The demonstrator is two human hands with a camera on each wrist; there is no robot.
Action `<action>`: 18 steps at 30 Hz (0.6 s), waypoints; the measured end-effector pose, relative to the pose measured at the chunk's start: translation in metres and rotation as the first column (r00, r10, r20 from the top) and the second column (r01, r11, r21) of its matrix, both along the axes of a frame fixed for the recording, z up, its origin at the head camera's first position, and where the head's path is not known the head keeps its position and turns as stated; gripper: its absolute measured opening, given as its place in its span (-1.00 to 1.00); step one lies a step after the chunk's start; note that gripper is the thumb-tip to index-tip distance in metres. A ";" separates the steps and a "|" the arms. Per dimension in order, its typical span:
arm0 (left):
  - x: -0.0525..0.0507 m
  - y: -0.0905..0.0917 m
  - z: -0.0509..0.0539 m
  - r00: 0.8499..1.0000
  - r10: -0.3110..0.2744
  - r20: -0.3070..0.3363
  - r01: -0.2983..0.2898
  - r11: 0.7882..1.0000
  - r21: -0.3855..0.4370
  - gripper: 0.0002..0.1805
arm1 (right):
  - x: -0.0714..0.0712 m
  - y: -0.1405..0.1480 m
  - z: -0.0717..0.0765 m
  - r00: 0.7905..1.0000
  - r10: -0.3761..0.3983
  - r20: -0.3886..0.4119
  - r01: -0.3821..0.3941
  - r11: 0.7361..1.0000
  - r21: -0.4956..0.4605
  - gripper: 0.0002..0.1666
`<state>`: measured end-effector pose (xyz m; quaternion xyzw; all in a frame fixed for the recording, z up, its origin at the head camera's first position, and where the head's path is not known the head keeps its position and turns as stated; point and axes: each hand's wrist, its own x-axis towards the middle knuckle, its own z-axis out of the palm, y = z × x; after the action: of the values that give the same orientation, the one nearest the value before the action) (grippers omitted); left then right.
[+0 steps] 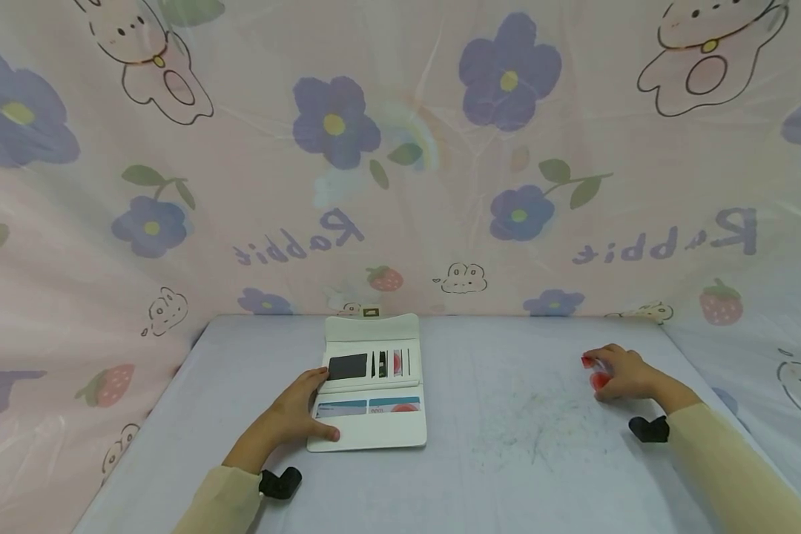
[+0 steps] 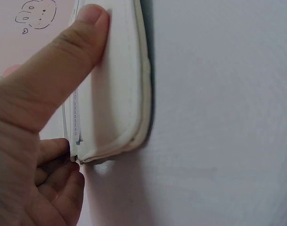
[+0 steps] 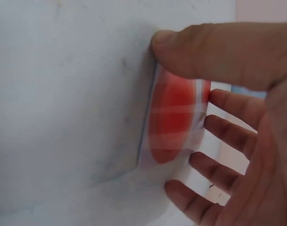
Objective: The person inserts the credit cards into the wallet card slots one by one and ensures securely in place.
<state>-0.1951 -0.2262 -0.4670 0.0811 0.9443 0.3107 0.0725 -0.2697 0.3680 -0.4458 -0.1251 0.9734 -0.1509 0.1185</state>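
Observation:
A white wallet (image 1: 377,432) lies unfolded on the table left of centre, with several cards showing in its slots and a dark panel in its upper part. My left hand (image 1: 300,410) grips its left edge. In the left wrist view the thumb (image 2: 82,40) rests on the wallet's front face and the fingers bend against its side. Over at the right, my right hand (image 1: 619,373) pinches a card (image 3: 171,120) with a large red oval, between thumb and fingertips. That card stands tilted on its edge, close to the tabletop; the hand hides part of it.
A white cloth covers the table (image 1: 480,489), with grey smudges (image 1: 541,430) between the wallet and my right hand. A patterned curtain (image 1: 427,215) with flowers and rabbits rises behind and at both sides. Black wrist straps (image 1: 281,483) sit at both sleeves.

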 end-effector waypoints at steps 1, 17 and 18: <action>0.000 0.000 0.000 1.000 0.000 0.000 0.000 1.000 -0.003 0.37 | 0.000 -0.001 0.001 1.000 0.000 0.004 -0.001 1.000 0.004 -0.11; 0.001 0.001 0.001 1.000 0.009 0.003 -0.009 1.000 0.005 0.35 | -0.006 -0.001 0.002 0.997 -0.060 0.048 0.060 0.998 -0.002 -0.10; 0.002 0.001 0.001 1.000 0.008 0.001 -0.008 1.000 0.001 0.35 | -0.006 -0.001 0.002 0.997 -0.063 0.044 0.063 0.998 -0.005 -0.10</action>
<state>-0.1933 -0.2254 -0.4659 0.0771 0.9444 0.3115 0.0716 -0.2756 0.3668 -0.4442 -0.0916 0.9735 -0.1604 0.1347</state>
